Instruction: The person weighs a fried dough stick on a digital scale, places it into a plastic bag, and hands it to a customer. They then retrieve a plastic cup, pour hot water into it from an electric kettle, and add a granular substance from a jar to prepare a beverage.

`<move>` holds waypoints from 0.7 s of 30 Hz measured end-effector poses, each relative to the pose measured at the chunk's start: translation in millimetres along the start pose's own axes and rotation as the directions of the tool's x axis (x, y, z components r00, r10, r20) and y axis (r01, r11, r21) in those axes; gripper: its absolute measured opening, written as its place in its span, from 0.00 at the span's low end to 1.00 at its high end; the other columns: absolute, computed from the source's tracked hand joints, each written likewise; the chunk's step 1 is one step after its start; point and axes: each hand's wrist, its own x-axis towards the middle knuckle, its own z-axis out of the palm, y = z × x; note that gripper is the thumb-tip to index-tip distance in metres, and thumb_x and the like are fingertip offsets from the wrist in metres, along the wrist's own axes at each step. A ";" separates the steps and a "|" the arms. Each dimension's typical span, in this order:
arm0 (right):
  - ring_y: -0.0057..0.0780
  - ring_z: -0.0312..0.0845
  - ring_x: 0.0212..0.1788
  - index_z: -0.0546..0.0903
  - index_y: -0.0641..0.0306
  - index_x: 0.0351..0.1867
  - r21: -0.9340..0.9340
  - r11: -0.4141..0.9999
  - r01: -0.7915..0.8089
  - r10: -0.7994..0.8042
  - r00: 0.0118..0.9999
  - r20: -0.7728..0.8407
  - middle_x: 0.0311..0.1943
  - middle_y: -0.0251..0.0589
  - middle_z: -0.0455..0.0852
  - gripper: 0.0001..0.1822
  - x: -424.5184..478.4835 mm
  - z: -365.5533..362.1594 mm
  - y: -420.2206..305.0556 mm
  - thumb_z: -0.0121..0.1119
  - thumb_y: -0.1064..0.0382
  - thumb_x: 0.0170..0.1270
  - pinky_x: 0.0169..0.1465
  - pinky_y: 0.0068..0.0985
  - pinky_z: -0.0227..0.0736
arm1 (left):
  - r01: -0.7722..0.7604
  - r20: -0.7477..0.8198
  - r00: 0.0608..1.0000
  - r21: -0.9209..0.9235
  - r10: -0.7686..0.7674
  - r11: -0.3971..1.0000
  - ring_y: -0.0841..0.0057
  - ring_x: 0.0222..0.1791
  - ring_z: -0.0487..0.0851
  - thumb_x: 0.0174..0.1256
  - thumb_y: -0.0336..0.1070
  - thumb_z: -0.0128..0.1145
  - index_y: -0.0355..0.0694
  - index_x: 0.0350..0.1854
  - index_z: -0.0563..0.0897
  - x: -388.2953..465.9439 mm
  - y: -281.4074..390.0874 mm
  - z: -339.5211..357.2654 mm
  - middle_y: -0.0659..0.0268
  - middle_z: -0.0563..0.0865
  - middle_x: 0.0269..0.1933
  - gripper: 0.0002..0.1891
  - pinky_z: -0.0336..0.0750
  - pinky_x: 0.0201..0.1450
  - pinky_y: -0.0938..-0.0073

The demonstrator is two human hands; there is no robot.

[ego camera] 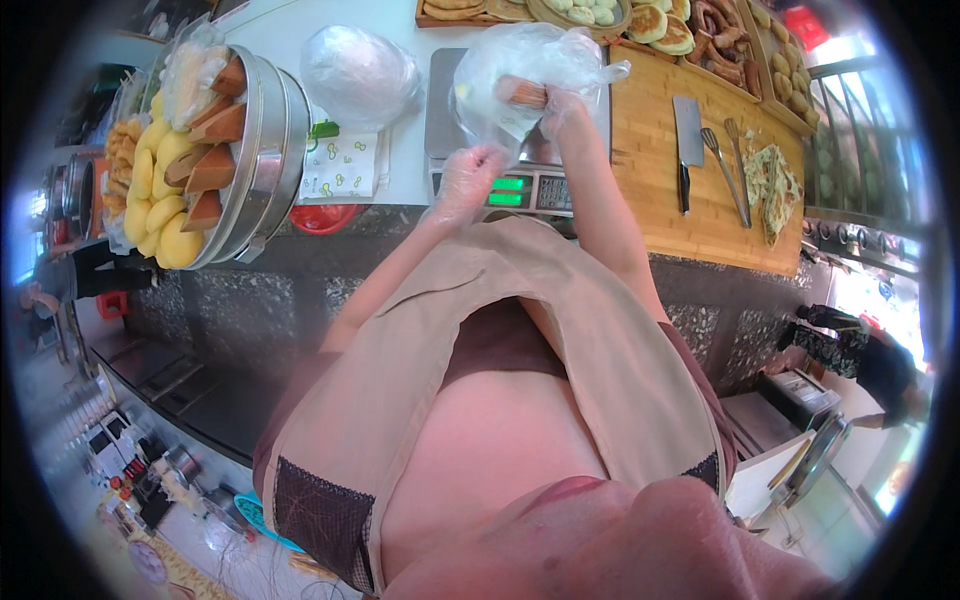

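Note:
A clear plastic bag [517, 52] lies over the electronic scale [444, 105], whose green displays are lit. My right hand [566, 112], in a thin clear glove, grips a brown piece of food [527, 94] at the bag; the film partly veils whether it is fully inside. Printed paper [517, 124] shows beneath that piece. My left hand [469, 180], also gloved, is at the front of the scale with its fingers pinched on the bag's near edge. Left of the scale are a stack of clear plastic bags [360, 75] and printed paper bags [337, 166].
A metal steamer [262, 150] holds yellow buns [157, 161] and brown cake wedges [214, 169]. On the wooden board [645, 202] lie a cleaver [688, 135], whisks [727, 172] and flatbread pieces [772, 187]. Food trays [724, 64] line the back. People stand at far left [52, 289] and right [889, 367].

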 end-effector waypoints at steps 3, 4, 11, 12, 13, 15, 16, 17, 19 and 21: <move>0.37 0.82 0.44 0.75 0.70 0.53 -0.103 0.992 0.074 -0.073 0.997 0.020 0.47 0.50 0.83 0.17 -6.8 12.4 0.9 0.50 0.66 0.64 0.48 0.35 0.78 | -0.097 0.010 0.995 -0.039 0.098 0.994 0.86 0.30 0.78 0.67 0.40 0.56 0.37 0.41 0.86 -10.7 18.0 6.5 0.69 0.85 0.28 0.12 0.73 0.36 0.80; 0.37 0.82 0.44 0.75 0.71 0.53 -0.178 0.978 0.107 -0.099 0.994 0.052 0.47 0.49 0.83 0.17 -16.9 16.5 -2.3 0.51 0.67 0.63 0.47 0.34 0.78 | -0.138 -0.084 0.987 -0.040 0.134 0.990 0.86 0.31 0.78 0.68 0.40 0.56 0.37 0.42 0.86 -10.6 23.1 4.6 0.69 0.85 0.29 0.12 0.73 0.37 0.80; 0.35 0.82 0.40 0.78 0.72 0.48 -0.572 0.547 0.611 -0.440 0.791 0.425 0.44 0.48 0.84 0.19 -77.3 -24.2 -39.3 0.59 0.67 0.55 0.43 0.30 0.77 | -0.236 -0.171 0.968 -0.381 0.183 0.894 0.84 0.41 0.79 0.71 0.37 0.54 0.36 0.47 0.83 0.8 37.4 -19.3 0.69 0.85 0.40 0.12 0.70 0.49 0.81; 0.36 0.82 0.41 0.78 0.71 0.48 -0.597 0.425 0.680 -0.523 0.723 0.451 0.45 0.48 0.84 0.19 -59.3 -41.8 -43.7 0.60 0.67 0.54 0.44 0.30 0.76 | -0.219 -0.154 0.974 -0.441 0.167 0.870 0.84 0.41 0.79 0.71 0.36 0.53 0.36 0.48 0.83 4.6 38.5 -17.0 0.68 0.85 0.40 0.11 0.70 0.49 0.80; 0.37 0.82 0.42 0.79 0.71 0.48 -0.615 0.295 0.731 -0.592 0.645 0.483 0.45 0.48 0.84 0.19 -56.3 -46.5 -48.2 0.61 0.68 0.53 0.45 0.29 0.76 | -0.201 -0.140 0.979 -0.498 0.151 0.843 0.83 0.41 0.79 0.71 0.35 0.53 0.37 0.48 0.83 6.7 39.5 -15.7 0.68 0.85 0.40 0.11 0.70 0.50 0.78; 0.39 0.81 0.45 0.78 0.69 0.50 -0.752 0.200 0.628 -0.696 0.631 0.342 0.50 0.49 0.82 0.22 -65.0 -49.3 -59.1 0.62 0.66 0.51 0.48 0.31 0.75 | -0.227 -0.170 0.972 -0.469 0.165 0.854 0.83 0.40 0.79 0.70 0.33 0.52 0.37 0.54 0.79 7.2 47.5 -18.1 0.67 0.85 0.39 0.13 0.70 0.50 0.77; 0.40 0.81 0.46 0.78 0.68 0.52 -0.812 0.160 0.561 -0.745 0.608 0.273 0.53 0.49 0.81 0.24 -71.0 -48.2 -63.2 0.63 0.65 0.51 0.50 0.31 0.74 | -0.239 -0.185 0.968 -0.453 0.172 0.859 0.82 0.40 0.79 0.70 0.32 0.51 0.37 0.57 0.77 7.0 52.5 -19.4 0.66 0.85 0.38 0.15 0.71 0.50 0.76; 0.41 0.81 0.47 0.79 0.66 0.51 -0.871 0.106 0.480 -0.802 0.559 0.211 0.52 0.51 0.81 0.23 -68.6 -48.8 -61.0 0.63 0.64 0.51 0.51 0.32 0.74 | -0.230 -0.202 0.968 -0.479 0.148 0.847 0.82 0.39 0.79 0.70 0.32 0.51 0.36 0.60 0.74 5.9 56.2 -19.1 0.66 0.85 0.38 0.17 0.70 0.50 0.76; 0.44 0.80 0.48 0.80 0.63 0.49 -0.959 0.029 0.283 -0.903 0.418 0.096 0.52 0.53 0.80 0.22 -60.1 -53.4 -54.1 0.64 0.62 0.51 0.53 0.34 0.72 | -0.214 -0.222 0.969 -0.529 0.110 0.821 0.81 0.39 0.78 0.70 0.31 0.49 0.35 0.65 0.67 4.8 63.3 -16.6 0.65 0.85 0.37 0.22 0.70 0.50 0.77; 0.45 0.80 0.46 0.81 0.61 0.46 -0.936 -0.079 0.343 -0.837 0.487 0.249 0.50 0.54 0.82 0.20 -37.7 -62.9 -65.7 0.64 0.59 0.50 0.54 0.35 0.72 | -0.252 -0.190 0.965 -0.480 0.181 0.840 0.80 0.39 0.80 0.70 0.31 0.49 0.34 0.68 0.60 6.6 63.4 -18.1 0.64 0.85 0.36 0.26 0.71 0.50 0.77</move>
